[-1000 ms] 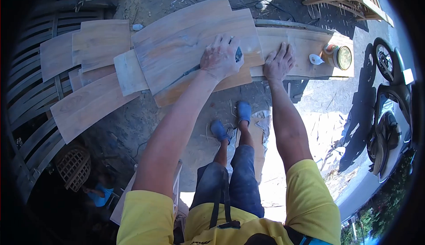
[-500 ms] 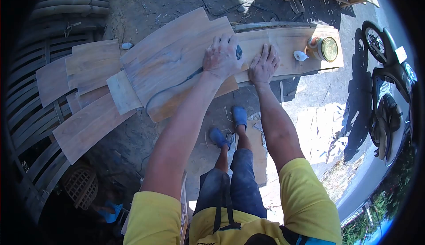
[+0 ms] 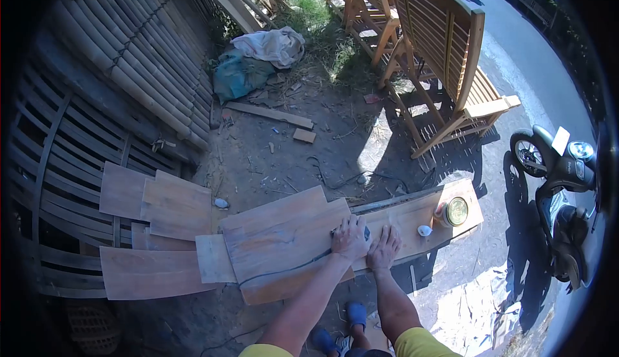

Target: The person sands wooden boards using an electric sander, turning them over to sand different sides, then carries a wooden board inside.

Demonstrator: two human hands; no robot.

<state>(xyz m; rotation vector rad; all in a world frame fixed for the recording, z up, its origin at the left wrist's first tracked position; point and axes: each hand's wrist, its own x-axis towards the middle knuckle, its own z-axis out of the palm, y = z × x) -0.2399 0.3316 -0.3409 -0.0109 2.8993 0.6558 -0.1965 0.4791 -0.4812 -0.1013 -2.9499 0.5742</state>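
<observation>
My left hand is wrapped over a dark corded tool that looks like a palm sander, mostly hidden under the palm. Its cord trails left across several thin wooden boards, laid overlapping. The tool sits near the right end of these boards. Close beside it, my right hand lies with fingers extended on a long plank. On that plank, further right, stand a can with a yellowish lid and a small white object.
More thin boards lie at the left over a slatted surface. Wooden slatted chairs stand at the back right, and a motorbike is parked right. Sacks and wood scraps lie on the dirt ground.
The head view has tilted up, showing more of the yard, chairs and sacks. My left hand with the sander has come closer to my right hand, which stays on the plank.
</observation>
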